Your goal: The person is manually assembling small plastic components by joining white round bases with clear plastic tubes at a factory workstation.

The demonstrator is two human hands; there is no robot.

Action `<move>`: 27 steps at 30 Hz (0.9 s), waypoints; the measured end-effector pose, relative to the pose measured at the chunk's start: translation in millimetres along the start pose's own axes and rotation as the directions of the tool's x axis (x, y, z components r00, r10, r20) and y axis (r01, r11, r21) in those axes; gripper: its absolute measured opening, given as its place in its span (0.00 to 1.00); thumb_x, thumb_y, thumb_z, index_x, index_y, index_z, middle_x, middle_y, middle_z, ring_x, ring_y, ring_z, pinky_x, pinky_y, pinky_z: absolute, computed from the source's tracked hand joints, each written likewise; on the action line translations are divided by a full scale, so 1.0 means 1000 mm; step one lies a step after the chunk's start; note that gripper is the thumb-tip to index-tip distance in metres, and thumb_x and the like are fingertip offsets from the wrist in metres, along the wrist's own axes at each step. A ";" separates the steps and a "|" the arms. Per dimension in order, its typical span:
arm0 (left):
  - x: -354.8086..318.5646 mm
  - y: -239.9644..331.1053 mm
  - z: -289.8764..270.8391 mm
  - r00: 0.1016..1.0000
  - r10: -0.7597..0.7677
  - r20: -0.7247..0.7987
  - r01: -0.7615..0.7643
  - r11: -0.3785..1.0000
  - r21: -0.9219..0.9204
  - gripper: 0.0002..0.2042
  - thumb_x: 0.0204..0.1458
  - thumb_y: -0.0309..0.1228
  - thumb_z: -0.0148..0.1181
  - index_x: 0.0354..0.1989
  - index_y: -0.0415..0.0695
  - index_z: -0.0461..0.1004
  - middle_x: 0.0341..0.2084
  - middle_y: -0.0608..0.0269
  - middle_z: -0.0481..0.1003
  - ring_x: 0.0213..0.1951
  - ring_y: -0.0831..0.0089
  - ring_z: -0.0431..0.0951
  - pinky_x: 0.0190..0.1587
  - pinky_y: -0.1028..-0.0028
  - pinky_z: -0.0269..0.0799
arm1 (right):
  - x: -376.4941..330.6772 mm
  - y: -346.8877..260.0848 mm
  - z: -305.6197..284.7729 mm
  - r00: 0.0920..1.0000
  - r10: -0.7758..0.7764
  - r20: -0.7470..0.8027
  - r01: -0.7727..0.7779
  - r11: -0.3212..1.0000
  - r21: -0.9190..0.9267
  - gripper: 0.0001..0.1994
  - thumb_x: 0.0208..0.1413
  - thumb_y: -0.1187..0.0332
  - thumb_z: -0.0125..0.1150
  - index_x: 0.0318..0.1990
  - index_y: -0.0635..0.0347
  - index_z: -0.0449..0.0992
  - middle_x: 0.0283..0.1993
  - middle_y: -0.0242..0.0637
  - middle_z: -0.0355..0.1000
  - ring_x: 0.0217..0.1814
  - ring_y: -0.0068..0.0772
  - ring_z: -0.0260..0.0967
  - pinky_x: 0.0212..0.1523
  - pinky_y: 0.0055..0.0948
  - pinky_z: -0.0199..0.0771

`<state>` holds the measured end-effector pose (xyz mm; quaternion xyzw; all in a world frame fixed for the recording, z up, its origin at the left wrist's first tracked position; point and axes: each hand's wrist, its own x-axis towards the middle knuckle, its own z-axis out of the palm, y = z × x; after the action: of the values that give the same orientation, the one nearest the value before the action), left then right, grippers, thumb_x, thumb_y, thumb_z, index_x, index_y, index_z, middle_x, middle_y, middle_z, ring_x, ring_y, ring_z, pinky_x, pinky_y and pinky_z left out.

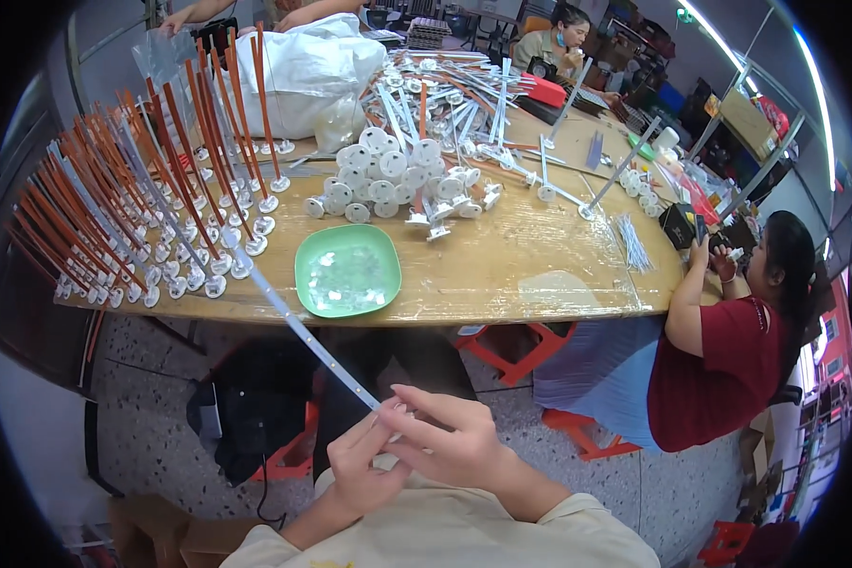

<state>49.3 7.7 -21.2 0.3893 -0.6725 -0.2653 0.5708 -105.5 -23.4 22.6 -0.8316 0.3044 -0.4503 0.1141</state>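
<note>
The left hand (pixel 360 469) and the right hand (pixel 459 445) meet in front of the person's body, short of the near edge of the desk (pixel 502 265). Their fingers (pixel 435 407) are drawn in narrow, pinching the near end of a long pale strip (pixel 308 336) — the fingertips overlap there, so the exact grip of each is partly hidden. The strip, with a row of small dots along its face, slants up and to the left from the hands, over the desk edge; its far end overlaps a crowd of white discs (pixel 215 286) on the desk's left side. Whether it touches them, I cannot tell.

From these discs rise many thin orange-brown strips (pixel 185 133), with some pale ones among them. Just right of the discs sits a square green tray (pixel 302 265) holding small, shiny clear pieces. Behind it lies a heap of white spools (pixel 381 189), and farther back a tangle of pale strips (pixel 464 104) beside a large white bag (pixel 298 76).

A bundle of thin white sticks (pixel 632 243) lies toward the right — near it, a co-worker in a dark red top (pixel 719 379) sits with both hands raised.
</note>
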 end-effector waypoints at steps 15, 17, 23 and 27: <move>-0.005 -0.022 -0.013 0.996 -0.012 -0.087 0.005 0.997 -0.077 0.20 0.38 0.16 0.71 0.44 0.31 0.78 0.50 0.36 0.75 0.30 0.66 0.86 0.35 0.76 0.81 | 0.066 0.028 -0.054 0.867 0.036 -0.498 -0.205 0.935 -0.290 0.17 0.38 0.82 0.71 0.40 0.73 0.79 0.37 0.48 0.79 0.38 0.31 0.77 0.38 0.28 0.79; -0.006 -0.022 -0.013 0.997 -0.032 -0.075 0.026 0.997 -0.075 0.19 0.38 0.15 0.70 0.43 0.31 0.78 0.51 0.37 0.75 0.30 0.66 0.86 0.34 0.77 0.81 | 0.120 0.054 -0.053 0.887 0.067 -0.457 -0.221 0.931 -0.291 0.14 0.41 0.76 0.71 0.39 0.70 0.81 0.34 0.45 0.80 0.34 0.29 0.79 0.36 0.26 0.78; -0.016 -0.022 -0.012 0.998 -0.059 -0.022 0.058 0.998 -0.029 0.21 0.39 0.14 0.69 0.46 0.32 0.76 0.52 0.37 0.73 0.31 0.66 0.85 0.35 0.77 0.80 | 0.219 0.164 -0.045 0.957 0.119 -0.264 -0.238 0.843 -0.483 0.14 0.45 0.62 0.69 0.37 0.61 0.84 0.26 0.43 0.79 0.28 0.37 0.79 0.34 0.31 0.78; -0.022 -0.031 -0.007 0.993 -0.099 0.058 0.099 0.995 0.000 0.23 0.40 0.12 0.68 0.50 0.31 0.74 0.55 0.36 0.71 0.31 0.67 0.85 0.35 0.77 0.80 | 0.240 0.186 -0.040 0.967 0.204 -0.156 -0.257 0.782 -0.568 0.18 0.47 0.56 0.69 0.40 0.59 0.83 0.31 0.47 0.79 0.34 0.48 0.78 0.38 0.39 0.78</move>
<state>63.5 9.3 -56.8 0.4137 -0.6682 -0.3054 0.5377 -115.6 -312.5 122.2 -0.7626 0.5315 -0.3532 -0.1055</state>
